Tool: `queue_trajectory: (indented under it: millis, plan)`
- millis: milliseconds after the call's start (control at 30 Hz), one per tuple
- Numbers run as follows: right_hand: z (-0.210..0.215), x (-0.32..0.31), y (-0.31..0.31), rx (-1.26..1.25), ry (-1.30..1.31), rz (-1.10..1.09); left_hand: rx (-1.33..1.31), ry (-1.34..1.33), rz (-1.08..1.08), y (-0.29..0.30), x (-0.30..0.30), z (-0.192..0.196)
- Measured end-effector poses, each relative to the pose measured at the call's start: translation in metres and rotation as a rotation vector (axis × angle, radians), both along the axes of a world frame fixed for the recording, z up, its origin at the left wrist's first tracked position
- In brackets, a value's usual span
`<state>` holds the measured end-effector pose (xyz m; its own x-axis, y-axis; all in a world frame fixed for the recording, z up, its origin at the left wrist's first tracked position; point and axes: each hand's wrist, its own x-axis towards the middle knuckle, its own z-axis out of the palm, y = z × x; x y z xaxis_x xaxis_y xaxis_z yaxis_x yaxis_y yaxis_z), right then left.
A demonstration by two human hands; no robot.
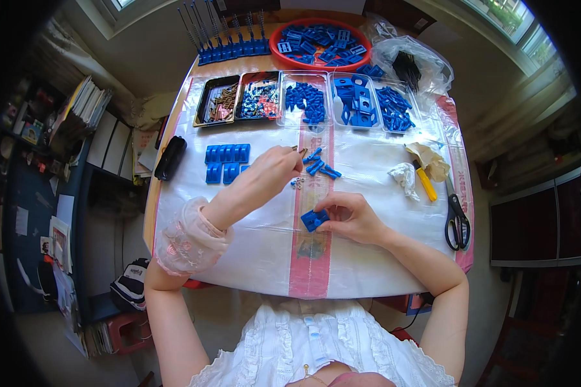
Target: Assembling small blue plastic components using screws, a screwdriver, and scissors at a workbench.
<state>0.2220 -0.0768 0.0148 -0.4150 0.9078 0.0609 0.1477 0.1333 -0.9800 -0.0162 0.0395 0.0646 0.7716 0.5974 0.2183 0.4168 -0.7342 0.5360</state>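
Note:
My right hand (354, 218) pinches a blue plastic block (314, 220) between thumb and fingers, just above the covered table. Farther forward and to the left, my left hand (271, 173) reaches down with its fingertips pressed together. Brass-coloured screws (303, 153) lie right at those fingertips; whether one is gripped is hidden. Beside them are several small blue plastic pieces (315, 162), with tiny metal nuts (297, 183) on the near side. Blue curved blocks (227, 155) stand in two rows left of my left hand, which partly covers the nearer row.
Trays hold screws (224, 102), small hardware (259, 97) and blue parts (305, 103). Behind them stand a red basin (274, 48) and a rack of upright rods (234, 50). Scissors (457, 222), a yellow-handled cutter (426, 185) and crumpled paper (404, 177) lie right; a black case (170, 158) lies left.

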Motion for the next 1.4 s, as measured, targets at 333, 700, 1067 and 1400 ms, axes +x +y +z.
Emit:
queue_trajectory:
  millis: [333,700,1067,1400]
  plan:
    - [-0.003,0.002,0.000,-0.014,-0.003,-0.002,-0.189,-0.134,0.131,-0.059,-0.051,0.040]
    - [0.001,0.001,0.000,-0.006,-0.012,0.001,-1.795,0.514,-0.033,-0.206,-0.218,-0.046]
    - [0.003,0.001,0.001,-0.003,-0.010,0.011,-1.565,0.838,0.611,-0.382,-0.285,-0.270]
    - [0.001,0.002,0.000,0.008,-0.018,0.012,-1.278,0.892,0.560,-0.337,-0.252,-0.275]
